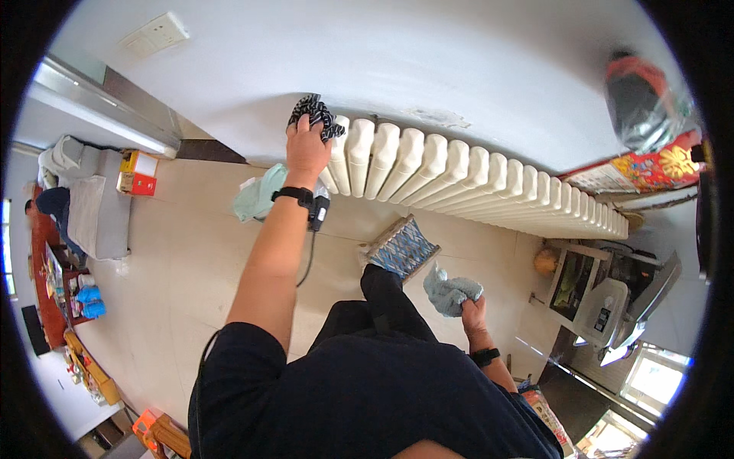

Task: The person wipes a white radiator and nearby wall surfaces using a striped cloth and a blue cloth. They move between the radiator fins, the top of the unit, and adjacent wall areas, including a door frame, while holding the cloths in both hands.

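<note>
My left hand [308,146] is closed over a crumpled black-and-white patterned cloth [312,115], at the left end of a cream column radiator [410,155] that runs along the wall. Held out to the right above the floor, my right hand [473,314] grips a bunched grey-green cloth [452,291], which hangs from the fingers. A pale green cloth or bag [261,194] lies low beside the radiator's left end, partly behind my left forearm.
A folding stool with a blue woven seat [404,249] stands by my leg. At the right are a glass-fronted cabinet [573,281] and an orange round object [546,261]. A stuffed plastic bag [645,106] hangs at upper right. A grey sofa [106,212] and red box [137,182] are at left.
</note>
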A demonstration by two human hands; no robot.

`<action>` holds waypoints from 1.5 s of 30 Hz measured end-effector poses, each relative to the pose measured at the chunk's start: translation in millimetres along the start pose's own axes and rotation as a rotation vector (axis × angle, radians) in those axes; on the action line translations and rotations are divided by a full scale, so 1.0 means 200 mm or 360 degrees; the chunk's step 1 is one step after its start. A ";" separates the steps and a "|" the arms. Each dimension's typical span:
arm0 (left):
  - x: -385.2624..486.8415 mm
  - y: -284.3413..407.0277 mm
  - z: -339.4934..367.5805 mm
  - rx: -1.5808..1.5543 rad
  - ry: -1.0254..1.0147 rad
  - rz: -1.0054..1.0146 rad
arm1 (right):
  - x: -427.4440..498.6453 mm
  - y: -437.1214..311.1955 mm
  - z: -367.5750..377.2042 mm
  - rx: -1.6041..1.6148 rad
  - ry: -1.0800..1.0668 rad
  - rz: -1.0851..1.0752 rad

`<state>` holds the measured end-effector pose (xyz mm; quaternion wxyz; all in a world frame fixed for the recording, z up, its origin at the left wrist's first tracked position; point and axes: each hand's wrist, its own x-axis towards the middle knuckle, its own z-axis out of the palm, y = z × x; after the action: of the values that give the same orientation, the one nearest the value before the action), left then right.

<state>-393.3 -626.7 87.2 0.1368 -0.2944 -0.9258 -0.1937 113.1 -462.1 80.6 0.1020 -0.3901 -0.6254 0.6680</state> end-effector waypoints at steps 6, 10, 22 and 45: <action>-0.03 -0.10 0.02 -0.0032 -0.0121 -0.0509 | 0.21 -0.19 0.28 0.0102 0.0060 -0.0194; -0.02 -0.20 0.05 -0.0142 -0.0041 -0.0344 | 0.53 -0.28 0.59 0.0368 0.0011 -0.0404; -0.01 -0.37 0.16 -0.0633 0.0023 -0.0317 | 1.49 -0.66 1.56 -0.1521 0.0193 -0.1487; -0.11 -0.59 0.51 -0.2249 -0.0641 -0.1417 | 1.51 -0.63 1.56 -0.1705 0.0350 -0.1342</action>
<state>-461.1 -680.7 -44.7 -0.3342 0.0515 -0.6238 -0.7046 -337.0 -485.1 49.9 0.2090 -0.1757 -0.9536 0.1269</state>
